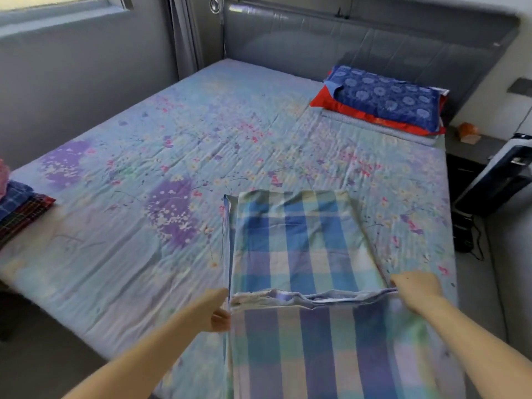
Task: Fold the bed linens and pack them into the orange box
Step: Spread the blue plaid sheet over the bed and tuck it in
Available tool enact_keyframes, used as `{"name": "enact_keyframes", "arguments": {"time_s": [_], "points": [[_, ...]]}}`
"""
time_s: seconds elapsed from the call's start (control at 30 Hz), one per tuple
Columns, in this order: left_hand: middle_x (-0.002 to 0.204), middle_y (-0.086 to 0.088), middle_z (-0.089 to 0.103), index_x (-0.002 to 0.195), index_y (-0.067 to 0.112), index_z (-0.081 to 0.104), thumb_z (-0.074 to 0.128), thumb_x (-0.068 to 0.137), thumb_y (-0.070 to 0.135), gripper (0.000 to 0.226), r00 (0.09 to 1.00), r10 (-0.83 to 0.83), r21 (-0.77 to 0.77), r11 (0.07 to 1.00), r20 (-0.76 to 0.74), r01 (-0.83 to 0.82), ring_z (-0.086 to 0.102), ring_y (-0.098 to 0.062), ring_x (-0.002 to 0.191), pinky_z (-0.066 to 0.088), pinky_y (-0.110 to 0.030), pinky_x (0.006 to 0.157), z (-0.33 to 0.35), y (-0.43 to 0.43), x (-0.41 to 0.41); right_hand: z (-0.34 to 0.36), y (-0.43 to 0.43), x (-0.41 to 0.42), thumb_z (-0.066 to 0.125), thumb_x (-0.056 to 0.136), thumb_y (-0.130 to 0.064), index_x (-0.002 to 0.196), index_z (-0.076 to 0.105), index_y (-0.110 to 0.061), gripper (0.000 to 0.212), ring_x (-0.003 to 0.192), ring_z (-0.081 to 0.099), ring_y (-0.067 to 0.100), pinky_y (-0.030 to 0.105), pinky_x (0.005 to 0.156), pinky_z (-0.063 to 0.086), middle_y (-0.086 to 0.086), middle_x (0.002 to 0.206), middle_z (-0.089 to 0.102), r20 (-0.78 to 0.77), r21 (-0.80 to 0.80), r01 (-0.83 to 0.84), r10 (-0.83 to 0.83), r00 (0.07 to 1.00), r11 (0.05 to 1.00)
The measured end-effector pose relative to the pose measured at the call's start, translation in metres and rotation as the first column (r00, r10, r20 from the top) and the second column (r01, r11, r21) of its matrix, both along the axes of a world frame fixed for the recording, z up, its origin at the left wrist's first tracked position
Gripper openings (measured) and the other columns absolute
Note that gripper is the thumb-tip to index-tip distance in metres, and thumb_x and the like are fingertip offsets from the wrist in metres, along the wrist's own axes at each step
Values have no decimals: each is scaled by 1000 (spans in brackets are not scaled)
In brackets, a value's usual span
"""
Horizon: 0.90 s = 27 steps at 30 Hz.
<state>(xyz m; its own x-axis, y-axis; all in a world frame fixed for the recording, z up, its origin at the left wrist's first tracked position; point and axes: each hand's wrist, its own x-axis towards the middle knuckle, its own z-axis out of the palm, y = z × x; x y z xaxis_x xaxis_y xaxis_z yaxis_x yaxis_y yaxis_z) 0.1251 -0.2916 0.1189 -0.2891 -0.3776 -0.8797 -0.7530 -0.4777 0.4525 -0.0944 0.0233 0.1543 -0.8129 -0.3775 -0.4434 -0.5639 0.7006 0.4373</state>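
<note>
Plaid linen (pixel 302 249), left hand (pixel 214 308), right hand (pixel 414 286), fingers (pixel 221 315) curled, pinching its folded edge

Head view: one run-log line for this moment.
folding | left hand grips checked sheet | right hand grips same fold | sheet on bed

1. A window (pixel 57 4) sits high in the grey wall (pixel 72 82) on the left, letting in daylight.
2. A grey curtain (pixel 184 33) hangs in the corner.
3. The bed (pixel 144 240) has a padded grey headboard (pixel 359 44) along its far edge.
4. A dark nightstand (pixel 472 151) stands beside the bed's right edge.
5. The floor (pixel 43 364) is grey.
</note>
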Motion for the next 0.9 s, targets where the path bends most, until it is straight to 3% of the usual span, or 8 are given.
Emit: {"name": "enact_keyframes", "arguments": {"time_s": [0.1, 0.27, 0.37, 0.47, 0.57, 0.67, 0.8, 0.9], "points": [[70, -15, 50, 74, 5, 46, 45, 89, 6, 15, 996, -71, -189, 980, -50, 61, 43, -20, 57, 37, -30, 58, -48, -45, -47, -40, -82, -26, 40, 92, -13, 122, 54, -30, 37, 116, 56, 20, 26, 87, 44, -2, 126, 60, 21, -125, 17, -14, 1000, 992], [73, -13, 58, 71, 7, 57, 47, 84, 3, 17, 988, -120, -363, 929, -101, 76, 53, -25, 71, 46, -32, 70, -122, -102, -118, -105, -219, -65, 42, 97, -26, 114, 59, -21, 25, 110, 57, 27, 31, 83, 45, 5, 120, 63, 176, -500, 179, -103, 979, 847], [73, -10, 58, 81, 4, 62, 46, 83, 2, 16, 985, -133, -443, 894, -113, 70, 53, -23, 68, 43, -29, 65, -164, -126, -163, -137, -299, -80, 43, 98, -36, 119, 55, -13, 33, 113, 55, 30, 33, 84, 44, 10, 120, 62, 227, -620, 202, -73, 971, 758], [83, -12, 57, 102, -1, 61, 47, 82, 4, 25, 987, -110, -488, 872, -120, 38, 60, -31, 86, 39, -28, 59, -197, -144, -197, -167, -366, -90, 43, 98, -39, 123, 48, -7, 42, 112, 53, 34, 36, 84, 43, 14, 121, 59, 253, -670, 213, -52, 966, 711], [94, -24, 63, 102, -4, 60, 50, 80, 0, 24, 977, 28, -415, 902, -212, -117, 62, -37, 95, 44, -28, 65, -226, -165, -220, -204, -422, -101, 43, 98, -40, 126, 42, -3, 47, 114, 51, 36, 37, 83, 43, 17, 126, 54, 248, -679, 195, -28, 968, 708], [83, -20, 58, 78, 1, 60, 52, 81, -8, 12, 933, 124, -183, 964, -338, -194, 59, -28, 72, 54, -34, 70, -238, -180, -227, -238, -460, -110, 49, 94, -43, 141, 23, -1, 69, 119, 48, 36, 38, 87, 43, 20, 134, 45, 211, -651, 175, -45, 976, 738], [74, -12, 51, 86, 0, 65, 66, 77, 5, 11, 927, -86, -126, 991, -366, 43, 45, -18, 56, 43, -18, 46, -244, -175, -231, -274, -487, -122, 59, 88, -32, 148, -2, -4, 90, 114, 47, 35, 38, 78, 47, 25, 134, 37, 91, -543, 123, -87, 992, 831], [73, -6, 58, 88, 7, 68, 68, 66, 21, 26, 916, -249, -260, 951, -314, 169, 47, -19, 58, 35, -19, 49, -247, -165, -238, -277, -477, -145, 57, 88, -14, 143, 20, 0, 67, 114, 53, 34, 36, 80, 46, 22, 129, 49, 147, -669, 242, -194, 970, 703]]}}
